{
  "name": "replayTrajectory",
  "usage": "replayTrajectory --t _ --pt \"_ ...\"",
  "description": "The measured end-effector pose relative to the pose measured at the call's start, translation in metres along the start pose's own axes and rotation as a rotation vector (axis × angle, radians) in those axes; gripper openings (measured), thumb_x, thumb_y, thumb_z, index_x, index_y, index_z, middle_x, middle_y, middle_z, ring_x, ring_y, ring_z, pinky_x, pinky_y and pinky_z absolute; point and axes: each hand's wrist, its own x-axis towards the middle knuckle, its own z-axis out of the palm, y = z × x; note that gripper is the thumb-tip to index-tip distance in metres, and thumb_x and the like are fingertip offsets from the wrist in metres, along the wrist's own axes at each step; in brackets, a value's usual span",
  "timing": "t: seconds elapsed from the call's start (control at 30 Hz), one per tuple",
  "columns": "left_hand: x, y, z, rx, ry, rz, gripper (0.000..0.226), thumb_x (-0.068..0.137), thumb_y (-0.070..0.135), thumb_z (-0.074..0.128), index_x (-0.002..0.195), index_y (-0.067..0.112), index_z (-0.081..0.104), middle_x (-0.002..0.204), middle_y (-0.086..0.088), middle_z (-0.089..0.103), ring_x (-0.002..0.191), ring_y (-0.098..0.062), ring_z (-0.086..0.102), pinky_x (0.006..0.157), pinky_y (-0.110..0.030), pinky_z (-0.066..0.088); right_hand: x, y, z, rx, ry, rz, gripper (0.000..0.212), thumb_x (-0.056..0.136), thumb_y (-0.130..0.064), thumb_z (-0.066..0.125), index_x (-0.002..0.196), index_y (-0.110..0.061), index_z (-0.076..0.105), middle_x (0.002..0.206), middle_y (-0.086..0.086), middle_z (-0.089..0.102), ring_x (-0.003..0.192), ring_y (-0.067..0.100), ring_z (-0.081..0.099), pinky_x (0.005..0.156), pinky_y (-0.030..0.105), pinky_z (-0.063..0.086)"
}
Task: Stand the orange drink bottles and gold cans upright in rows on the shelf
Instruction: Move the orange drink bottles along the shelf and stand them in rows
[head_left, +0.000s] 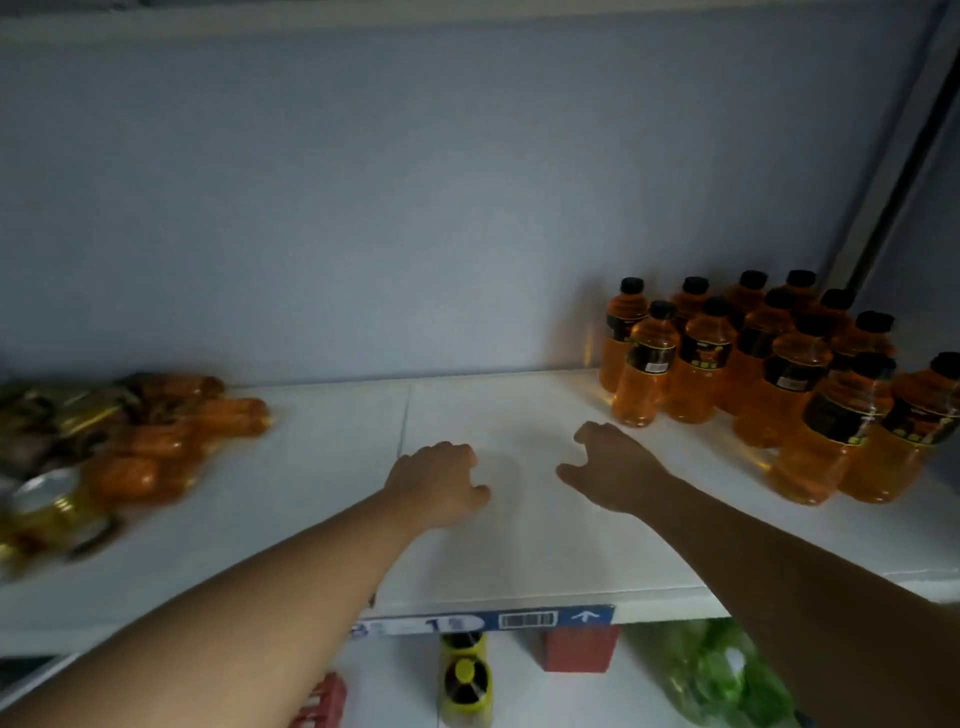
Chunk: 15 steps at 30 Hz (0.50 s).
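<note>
Several orange drink bottles (753, 358) with black caps stand upright in rows at the right end of the white shelf (519, 545). At the left end, more orange bottles (171, 441) lie on their sides in a blurred heap together with gold cans (47, 514). My left hand (441, 483) hovers over the shelf's middle, fingers loosely curled, holding nothing. My right hand (608, 467) is a little to its right, fingers relaxed and curled downward, also holding nothing, a short way left of the standing bottles.
The shelf's front edge carries a blue price strip (488, 621). On the shelf below are a yellow-capped bottle (465, 680), a red box (579, 649), a red pack (322, 701) and green bagged goods (727, 675). A grey back wall (415, 208) closes the rear.
</note>
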Motion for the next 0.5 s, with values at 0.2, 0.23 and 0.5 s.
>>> replayTrajectory --t 0.2,0.23,0.5 --pt "-0.094 -0.095 -0.01 0.001 0.029 -0.232 0.059 0.092 0.057 0.053 0.143 0.028 0.05 0.143 0.001 0.053 0.128 -0.024 0.053 0.102 -0.037 0.044 -0.019 -0.111 0.053 -0.013 -0.123 -0.236 0.071 0.095 -0.054 0.059 0.147 -0.01 0.041 0.145 0.012 0.046 0.13 0.028 0.05 0.106 0.037 0.043" --pt "-0.108 -0.111 -0.013 -0.007 0.048 -0.266 0.058 0.091 0.057 0.054 0.142 0.028 0.051 0.143 0.002 0.054 0.127 -0.024 0.054 0.101 -0.037 0.045 -0.023 -0.132 0.059 -0.024 -0.134 -0.281 0.071 0.095 -0.054 0.059 0.147 -0.009 0.041 0.145 0.013 0.047 0.13 0.028 0.049 0.106 0.037 0.043" --pt "-0.192 -0.232 -0.035 -0.106 0.236 -0.445 0.057 0.088 0.06 0.058 0.137 0.031 0.056 0.141 0.005 0.058 0.123 -0.021 0.057 0.093 -0.033 0.047 -0.037 -0.287 0.092 -0.063 -0.143 -0.499 0.067 0.093 -0.054 0.061 0.144 -0.012 0.045 0.141 0.011 0.049 0.126 0.027 0.052 0.104 0.037 0.045"
